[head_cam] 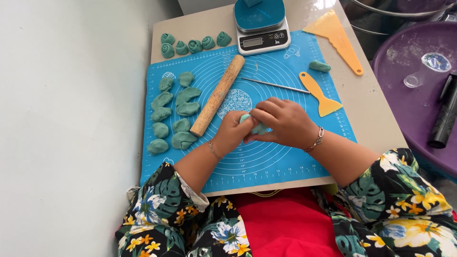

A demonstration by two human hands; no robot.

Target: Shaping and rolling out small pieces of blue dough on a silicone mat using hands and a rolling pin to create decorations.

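Teal soft dough lump (258,127) pinched between left hand (232,133) and right hand (284,123), both grasping it over blue silicone mat (285,162). Wooden rolling pin (218,94) just left. Best: even, gentle finger pressure.

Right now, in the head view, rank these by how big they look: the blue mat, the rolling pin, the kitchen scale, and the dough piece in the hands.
1. Blue mat, by far the largest.
2 and 3. Rolling pin and kitchen scale: the pin is longer, the scale broader and partly cut off, so no firm order.
4. Dough piece, mostly hidden between the left hand and right hand.
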